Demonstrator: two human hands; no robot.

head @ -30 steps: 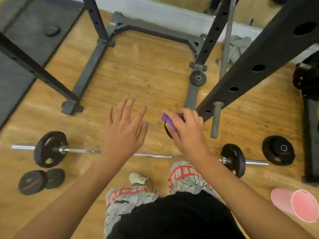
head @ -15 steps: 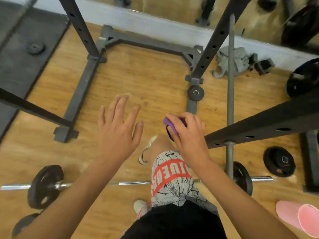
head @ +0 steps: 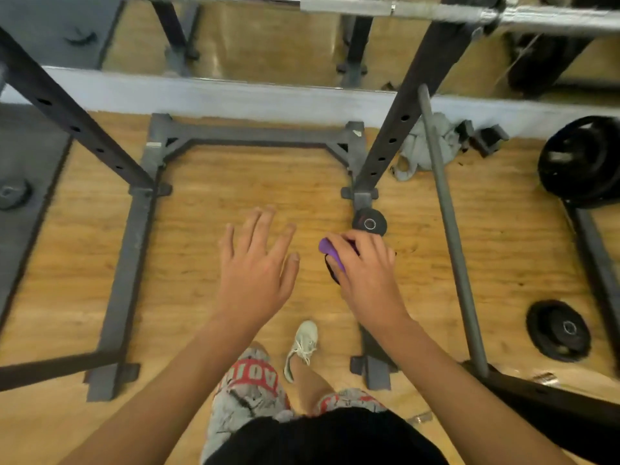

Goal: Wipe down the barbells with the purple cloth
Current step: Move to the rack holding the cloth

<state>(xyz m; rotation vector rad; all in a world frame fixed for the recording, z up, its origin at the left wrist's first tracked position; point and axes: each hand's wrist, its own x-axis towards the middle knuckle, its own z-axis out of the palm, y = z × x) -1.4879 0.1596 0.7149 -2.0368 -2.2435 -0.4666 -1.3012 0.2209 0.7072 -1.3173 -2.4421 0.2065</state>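
While the right hand [head: 365, 280] grips the purple cloth [head: 330, 252] (bunched) | left hand [head: 255, 280]: fingers spread wide, holding nothing

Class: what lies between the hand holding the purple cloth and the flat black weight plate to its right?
Head view: a slanted grey bar crosses the floor between the right hand and weight plate.

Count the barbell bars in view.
2. A chrome barbell lies across the rack at the top edge; a gray bar slants along the right side. More may be outside the frame.
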